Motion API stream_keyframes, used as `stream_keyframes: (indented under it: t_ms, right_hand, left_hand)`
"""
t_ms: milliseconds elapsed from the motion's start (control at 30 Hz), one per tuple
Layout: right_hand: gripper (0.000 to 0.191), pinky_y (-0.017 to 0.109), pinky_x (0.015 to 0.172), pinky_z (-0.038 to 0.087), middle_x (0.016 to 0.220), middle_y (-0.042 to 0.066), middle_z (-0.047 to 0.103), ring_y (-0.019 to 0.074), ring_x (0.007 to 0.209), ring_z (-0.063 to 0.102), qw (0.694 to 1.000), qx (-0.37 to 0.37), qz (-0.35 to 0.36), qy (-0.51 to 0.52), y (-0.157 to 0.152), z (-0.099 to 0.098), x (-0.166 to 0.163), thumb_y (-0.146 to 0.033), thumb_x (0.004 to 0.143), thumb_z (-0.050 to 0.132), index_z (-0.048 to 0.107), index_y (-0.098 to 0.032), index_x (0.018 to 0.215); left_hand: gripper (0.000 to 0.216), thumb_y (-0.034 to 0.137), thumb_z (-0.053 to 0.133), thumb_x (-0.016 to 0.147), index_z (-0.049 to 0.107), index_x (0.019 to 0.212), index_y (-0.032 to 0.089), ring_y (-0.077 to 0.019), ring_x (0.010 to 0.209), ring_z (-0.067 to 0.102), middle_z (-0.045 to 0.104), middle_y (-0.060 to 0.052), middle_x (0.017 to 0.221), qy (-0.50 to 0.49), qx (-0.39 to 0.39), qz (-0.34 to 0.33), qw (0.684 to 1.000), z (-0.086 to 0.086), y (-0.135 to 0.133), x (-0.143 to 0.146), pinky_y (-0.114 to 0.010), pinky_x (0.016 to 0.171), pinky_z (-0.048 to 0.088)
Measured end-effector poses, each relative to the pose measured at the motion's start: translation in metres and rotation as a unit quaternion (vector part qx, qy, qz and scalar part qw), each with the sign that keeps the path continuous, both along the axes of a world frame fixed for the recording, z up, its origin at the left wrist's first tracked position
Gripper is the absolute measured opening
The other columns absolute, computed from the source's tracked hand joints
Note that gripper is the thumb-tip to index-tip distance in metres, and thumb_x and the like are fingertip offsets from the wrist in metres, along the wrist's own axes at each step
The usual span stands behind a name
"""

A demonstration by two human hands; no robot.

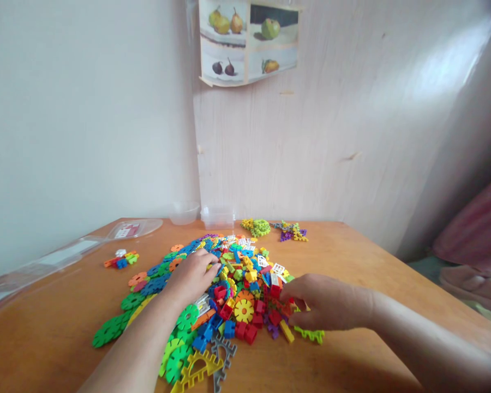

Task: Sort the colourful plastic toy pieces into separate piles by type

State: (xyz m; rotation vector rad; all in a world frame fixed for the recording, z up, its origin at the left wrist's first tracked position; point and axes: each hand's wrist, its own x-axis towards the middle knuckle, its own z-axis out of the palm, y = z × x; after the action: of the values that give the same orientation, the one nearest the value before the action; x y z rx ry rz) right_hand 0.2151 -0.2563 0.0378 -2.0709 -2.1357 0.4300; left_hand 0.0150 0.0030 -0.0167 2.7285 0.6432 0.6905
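Observation:
A heap of mixed plastic building pieces (233,273) lies in the middle of the table. My left hand (196,273) rests over its left-centre part, fingers bent and drawn together among the pieces; what they grasp, if anything, is hidden. At the heap's right edge, my right hand (323,303) reaches in beside red blocks (275,316), thumb and forefinger apart. Just below that hand are a yellow stick (286,331) and a lime notched piece (311,334). Between my hands lie a yellow flower-shaped disc (244,311) and blue blocks (204,334).
Green discs (110,330) spread leftward on the wooden table (364,273). A small block cluster (123,260) sits far left. Along the back stand a clear bowl (184,213), a clear box (217,217), a lime assembled piece (259,227) and a purple-yellow one (292,232).

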Motion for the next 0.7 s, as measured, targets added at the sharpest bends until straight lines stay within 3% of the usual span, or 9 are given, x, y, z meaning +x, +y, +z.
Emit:
stream_keyframes:
  t_ms: [167,333,433,567,700]
  right_hand:
    - [0.012,0.025,0.06,0.036,0.076,0.001,0.064,0.0117,0.067,0.052,0.994,0.088,-0.009,0.059,0.003,0.001,0.005,-0.024,0.085,0.054,0.063,-0.019,0.079]
    - [0.017,0.024,0.054,0.037,0.067,0.0,0.058,0.0119,0.061,0.052,0.958,0.142,-0.141,0.207,0.014,-0.005,0.03,-0.032,0.086,0.054,0.063,-0.018,0.082]
    - [0.022,0.023,0.049,0.036,0.064,-0.001,0.056,0.0105,0.054,0.05,0.883,0.182,-0.224,0.371,0.026,-0.015,0.055,-0.04,0.083,0.059,0.061,-0.017,0.085]
    - [0.022,0.022,0.047,0.038,0.067,0.0,0.06,0.0098,0.055,0.053,0.711,0.293,-0.357,0.529,0.044,-0.037,0.093,-0.031,0.069,0.072,0.055,-0.019,0.075]
    - [0.019,0.022,0.048,0.045,0.063,0.001,0.06,0.0114,0.055,0.056,0.648,0.32,-0.422,0.548,0.057,-0.058,0.124,-0.02,0.066,0.07,0.051,-0.02,0.069]
  left_hand:
    - [0.025,0.036,0.049,0.093,0.07,0.093,0.023,-0.021,0.097,0.059,0.063,-0.006,0.1,-0.003,-0.005,-0.004,1.0,0.002,-0.002,-0.001,-0.032,0.083,0.044]
    - [0.025,0.036,0.048,0.093,0.07,0.093,0.023,-0.0208,0.096,0.06,0.063,-0.006,0.099,-0.003,-0.01,-0.005,1.0,0.001,-0.002,0.0,-0.032,0.082,0.044]
    - [0.026,0.037,0.048,0.094,0.07,0.092,0.023,-0.0205,0.094,0.06,0.063,-0.006,0.098,-0.004,-0.007,-0.005,1.0,0.001,-0.002,-0.001,-0.031,0.082,0.044]
    - [0.027,0.037,0.047,0.094,0.07,0.092,0.024,-0.0201,0.093,0.06,0.063,-0.006,0.098,-0.004,-0.002,-0.005,1.0,0.001,-0.001,-0.001,-0.031,0.082,0.044]
    - [0.027,0.038,0.047,0.094,0.07,0.094,0.023,-0.0209,0.095,0.06,0.063,-0.006,0.1,0.003,0.001,-0.002,1.0,0.0,-0.001,-0.001,-0.032,0.083,0.044]
